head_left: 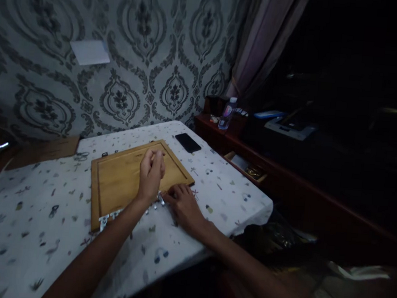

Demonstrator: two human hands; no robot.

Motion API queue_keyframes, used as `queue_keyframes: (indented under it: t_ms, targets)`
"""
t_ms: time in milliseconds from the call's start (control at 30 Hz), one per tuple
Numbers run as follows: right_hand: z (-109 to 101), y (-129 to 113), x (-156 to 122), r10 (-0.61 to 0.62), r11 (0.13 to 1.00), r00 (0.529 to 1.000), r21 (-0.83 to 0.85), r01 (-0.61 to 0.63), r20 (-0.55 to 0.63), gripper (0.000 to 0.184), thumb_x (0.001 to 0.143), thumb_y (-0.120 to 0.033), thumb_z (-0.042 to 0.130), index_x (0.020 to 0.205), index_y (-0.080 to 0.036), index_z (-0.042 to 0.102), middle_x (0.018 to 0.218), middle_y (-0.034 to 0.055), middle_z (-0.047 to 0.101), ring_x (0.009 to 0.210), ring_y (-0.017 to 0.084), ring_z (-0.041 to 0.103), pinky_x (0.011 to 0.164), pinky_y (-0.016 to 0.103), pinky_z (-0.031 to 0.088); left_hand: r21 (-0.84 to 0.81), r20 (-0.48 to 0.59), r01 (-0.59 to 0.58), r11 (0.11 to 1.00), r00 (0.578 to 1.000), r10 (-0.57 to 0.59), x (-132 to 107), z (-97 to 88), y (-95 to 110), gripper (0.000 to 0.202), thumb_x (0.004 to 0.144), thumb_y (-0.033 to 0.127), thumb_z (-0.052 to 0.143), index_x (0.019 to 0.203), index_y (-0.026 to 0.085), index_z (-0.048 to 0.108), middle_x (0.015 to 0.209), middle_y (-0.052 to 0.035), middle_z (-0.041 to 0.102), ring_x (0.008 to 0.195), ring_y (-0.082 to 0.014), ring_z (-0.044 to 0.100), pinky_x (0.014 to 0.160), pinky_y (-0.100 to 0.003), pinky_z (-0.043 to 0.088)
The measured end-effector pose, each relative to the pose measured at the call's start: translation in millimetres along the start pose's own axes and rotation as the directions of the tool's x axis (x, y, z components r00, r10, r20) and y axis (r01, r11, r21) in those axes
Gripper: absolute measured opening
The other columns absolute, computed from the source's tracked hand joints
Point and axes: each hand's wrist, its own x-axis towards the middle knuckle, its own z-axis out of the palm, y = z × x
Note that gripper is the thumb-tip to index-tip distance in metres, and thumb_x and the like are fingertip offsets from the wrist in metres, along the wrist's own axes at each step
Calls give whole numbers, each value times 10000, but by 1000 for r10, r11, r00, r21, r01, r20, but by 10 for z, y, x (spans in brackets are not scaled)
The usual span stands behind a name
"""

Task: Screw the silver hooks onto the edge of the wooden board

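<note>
A wooden board (119,179) with a raised rim lies on a table covered by a patterned white cloth (21,226). My left hand (151,172) hovers over the board's near right part, fingers curled together in a loose fist; whether it holds anything is hidden. My right hand (183,205) rests on the cloth just off the board's near right corner, fingers pinching at small shiny metal pieces (161,200). More of these silvery pieces (107,217) lie in a row along the board's near edge.
A black phone (188,142) lies flat at the table's far right corner. A dark wooden shelf (253,158) at the right carries a plastic bottle (227,113) and flat devices. Patterned wallpaper with a white paper sheet (89,52) rises behind. The right side is very dark.
</note>
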Motion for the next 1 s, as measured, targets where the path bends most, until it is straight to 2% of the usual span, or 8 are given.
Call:
queue_keyframes:
  t_ms: [67,233,300,400,467,600,900,1000]
  targets:
    - [9,2,4,-17,1000,999,-15,17,35,294,925,-133,606,1175,-235,723,1005,103,631,952,237,493,838,375,380,-21,68,11,1000,998,-9,45,-30,-1,360,878,559,603,843,214,506,491,122,274,408,-59,228,403,-174,198]
    - [58,29,7,-19,1000,999,3,19,37,324,948,-133,563,1214,-247,709,1017,108,632,958,248,475,832,383,357,-67,187,66,996,981,-52,116,-124,-9,307,876,509,608,848,223,499,479,124,275,385,-59,195,388,-181,160]
    - [68,37,4,-19,1000,999,3,19,30,337,947,-122,555,1218,-255,707,1017,105,631,962,248,472,837,385,355,-37,154,43,998,987,-37,111,-132,-7,316,897,518,594,847,220,498,503,107,333,400,-64,252,398,-187,204]
    - [58,38,2,-21,1000,999,9,20,45,366,935,-98,549,1227,-258,704,1033,105,628,972,249,473,845,388,357,19,41,-38,999,998,37,69,-106,-11,386,893,581,602,849,214,490,586,69,444,484,-76,396,465,-192,327]
    - [40,34,3,-19,1000,998,19,18,67,390,926,-84,544,1243,-250,697,1037,110,627,973,254,474,847,393,359,15,5,-72,997,997,71,31,-76,-19,432,873,626,611,865,213,485,604,66,448,506,-78,407,479,-194,336]
    - [19,30,1,-15,999,996,51,11,92,423,897,-74,564,1264,-243,689,1057,116,628,983,260,477,856,403,366,-21,34,-82,996,996,82,-24,-30,-38,492,856,693,585,833,212,485,550,92,328,460,-67,284,435,-202,230]
    - [78,58,-19,-32,999,998,30,30,45,435,885,-38,546,1244,-229,703,1047,120,629,975,257,485,845,398,368,-98,194,3,995,981,16,48,-76,-47,496,858,702,573,791,215,513,491,105,278,411,-60,211,392,-203,189]
    - [98,67,-28,-41,999,999,26,40,30,452,873,-26,545,1245,-231,700,1034,117,630,969,260,485,832,395,370,-96,146,-42,995,988,56,45,-97,-62,486,874,683,567,781,208,519,509,94,318,421,-59,259,397,-198,212]
